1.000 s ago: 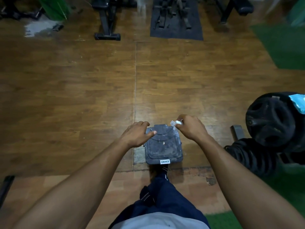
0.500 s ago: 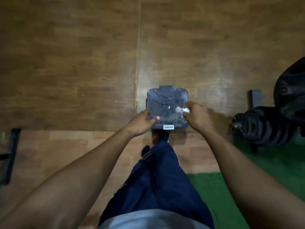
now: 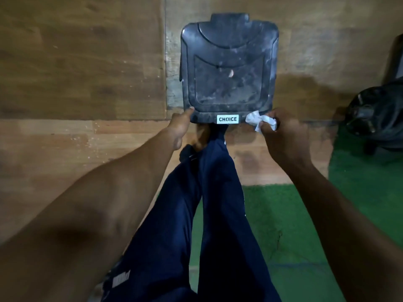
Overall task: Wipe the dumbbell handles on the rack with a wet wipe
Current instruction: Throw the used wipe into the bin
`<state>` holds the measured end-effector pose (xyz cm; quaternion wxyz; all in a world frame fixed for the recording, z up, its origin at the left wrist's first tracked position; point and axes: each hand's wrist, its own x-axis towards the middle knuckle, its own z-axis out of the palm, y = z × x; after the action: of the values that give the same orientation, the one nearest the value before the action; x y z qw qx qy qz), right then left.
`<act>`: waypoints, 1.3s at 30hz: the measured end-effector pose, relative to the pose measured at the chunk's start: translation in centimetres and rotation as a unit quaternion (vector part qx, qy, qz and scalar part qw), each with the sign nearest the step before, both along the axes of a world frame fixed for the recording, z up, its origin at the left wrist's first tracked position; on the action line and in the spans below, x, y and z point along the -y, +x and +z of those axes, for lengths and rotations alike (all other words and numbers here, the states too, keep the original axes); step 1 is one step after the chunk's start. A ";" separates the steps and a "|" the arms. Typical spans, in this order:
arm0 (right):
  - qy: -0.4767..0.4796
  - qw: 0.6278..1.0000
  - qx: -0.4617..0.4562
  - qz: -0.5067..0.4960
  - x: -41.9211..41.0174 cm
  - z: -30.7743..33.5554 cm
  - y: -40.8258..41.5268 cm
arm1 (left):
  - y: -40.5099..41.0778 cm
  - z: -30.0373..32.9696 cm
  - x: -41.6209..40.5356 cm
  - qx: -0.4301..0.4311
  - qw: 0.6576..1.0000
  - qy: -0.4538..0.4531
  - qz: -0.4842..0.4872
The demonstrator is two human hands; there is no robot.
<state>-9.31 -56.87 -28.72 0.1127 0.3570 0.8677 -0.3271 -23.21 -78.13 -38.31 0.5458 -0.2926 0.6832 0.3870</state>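
Looking straight down here, a dusty black bin (image 3: 229, 70) with a closed lid sits on the wood floor (image 3: 82, 62) in the upper middle of the frame, with a white "CHOICE" label (image 3: 227, 119) on its near edge. The right hand (image 3: 283, 136) is at the bin's lower right corner, fingers curled tight around a crumpled white wet wipe (image 3: 260, 121) that pokes out toward the label and sits right against the bin's edge. The left hand (image 3: 180, 127) is at the lower left corner, with one fingertip touching the rim; the rest of its fingers are tucked out of sight, so I can't tell whether they're curled or loose. Between the arms are legs in dark blue pants (image 3: 196, 225), with a foot just under the bin's near edge. Green turf (image 3: 294, 225) covers the lower right of the frame. At the right edge, middle height, there's a dark dumbbell (image 3: 375, 114), partly cut off, well apart from the wipe.
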 end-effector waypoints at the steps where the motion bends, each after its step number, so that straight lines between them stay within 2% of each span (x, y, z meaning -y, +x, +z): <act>1: 0.013 1.000 -0.002 0.018 -0.2 -0.9 0.6 | 0.1 -1.0 -0.4 0.004 1.000 -0.005 0.020; 4: 0.004 1.000 0.009 0.016 -0.3 -2.3 1.6 | 0.0 -3.0 -1.7 0.014 0.998 -0.001 0.059; 8: -0.009 1.000 0.014 0.020 0.3 -1.8 2.1 | 0.6 -2.2 -2.3 0.005 0.997 0.000 0.072; 14: 0.017 0.997 0.057 0.051 1.5 1.2 2.7 | -1.5 1.9 -1.5 -0.099 0.993 0.030 0.054; 19: 0.005 0.999 0.033 0.029 1.4 4.5 0.1 | -6.6 11.1 -3.8 -0.175 0.979 0.101 0.034; 22: 0.008 1.000 0.006 0.028 1.2 6.0 -2.5 | -9.3 14.3 -4.9 -0.209 0.971 0.113 0.021; 25: -0.014 1.000 -0.020 0.005 1.4 7.0 -5.0 | -10.8 16.3 -5.3 -0.212 0.972 0.103 0.016; 28: -0.003 1.000 -0.010 -0.003 1.6 7.6 -6.0 | -10.9 17.2 -4.9 -0.194 0.976 0.095 0.001; 39: -0.006 1.000 0.008 -0.026 2.1 12.4 -3.5 | -6.0 21.9 -1.2 -0.215 0.968 0.098 -0.082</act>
<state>-12.80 -59.01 -16.36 0.1131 0.3817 0.8552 -0.3318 -29.23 -76.93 -16.37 0.4420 -0.0908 0.7649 0.4598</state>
